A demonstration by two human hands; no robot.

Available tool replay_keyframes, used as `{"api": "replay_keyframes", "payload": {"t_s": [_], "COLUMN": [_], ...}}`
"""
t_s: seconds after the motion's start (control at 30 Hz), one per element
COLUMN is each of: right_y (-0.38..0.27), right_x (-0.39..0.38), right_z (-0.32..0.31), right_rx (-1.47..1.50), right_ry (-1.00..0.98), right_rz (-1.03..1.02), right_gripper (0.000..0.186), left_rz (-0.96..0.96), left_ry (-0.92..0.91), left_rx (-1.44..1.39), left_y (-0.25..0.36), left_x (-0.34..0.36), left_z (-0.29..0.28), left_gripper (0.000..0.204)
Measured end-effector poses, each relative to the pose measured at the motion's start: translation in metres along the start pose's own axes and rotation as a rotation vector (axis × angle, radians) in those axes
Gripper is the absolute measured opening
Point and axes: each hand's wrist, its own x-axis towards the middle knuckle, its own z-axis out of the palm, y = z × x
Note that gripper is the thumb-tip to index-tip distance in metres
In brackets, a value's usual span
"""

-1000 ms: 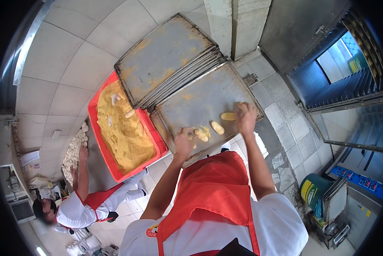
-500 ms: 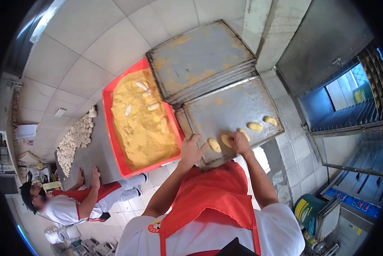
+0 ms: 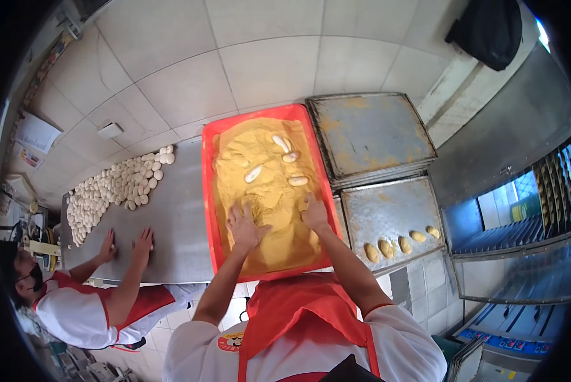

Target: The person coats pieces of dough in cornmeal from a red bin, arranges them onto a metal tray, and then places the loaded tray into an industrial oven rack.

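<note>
Both my hands are in a red tub point(image 3: 210, 210) of yellow meal point(image 3: 269, 245). My left hand point(image 3: 246, 229) lies palm down on the meal with its fingers spread. Opposite it, my right hand point(image 3: 314, 214) reaches in by the tub's right side; its fingertips dip into the meal, and whether they hold anything is hidden. Farther back in the tub lie several pale oval dough pieces point(image 3: 297, 181), some whiter than others. On a metal baking tray point(image 3: 390, 207) to the right, several meal-coated dough pieces point(image 3: 387, 248) sit along the near edge.
A stack of empty trays point(image 3: 371, 134) stands behind the baking tray. On the left, a steel table point(image 3: 180, 210) bears many dough balls point(image 3: 117, 181). A co-worker point(image 3: 88, 305) presses both hands on it. A rack cabinet point(image 3: 511, 216) stands at the right.
My view has turned left. Both hands have left the baking tray and its dough pieces and are now in the tub's meal.
</note>
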Motion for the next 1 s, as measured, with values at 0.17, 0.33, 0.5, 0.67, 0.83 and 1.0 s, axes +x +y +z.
{"api": "replay_keyframes", "payload": {"t_s": [0.17,0.33,0.5,0.67,0.83,1.0], "right_y": [-0.036,-0.071,-0.020,-0.030,-0.031,0.008], "right_x": [0.066,0.140,0.207,0.191,0.114,0.098], "right_z": [0.022,0.014,0.004,-0.004,-0.010,-0.016], "right_rx": [0.272,0.314,-0.203,-0.060,-0.002,0.522], "right_ry": [0.040,0.027,-0.217,-0.498,-0.542,-0.202], "right_rz": [0.266,0.056,-0.181,-0.237,-0.050,0.033], "right_gripper": [0.051,0.055,0.059,0.054,0.053,0.046], "left_rz": [-0.539,-0.076,0.022,0.022,0.089,-0.097], "left_ry": [0.239,0.256,-0.058,-0.242,0.120,0.094], "left_rx": [-0.359,-0.105,0.085,-0.427,-0.430,-0.957], "left_y": [0.011,0.006,0.008,-0.042,-0.086,-0.082], "left_x": [0.063,0.127,0.150,0.102,0.020,0.009], "left_z": [0.013,-0.008,-0.043,-0.018,0.017,-0.005], "left_gripper": [0.117,0.114,0.103,0.090,0.068,0.047]}}
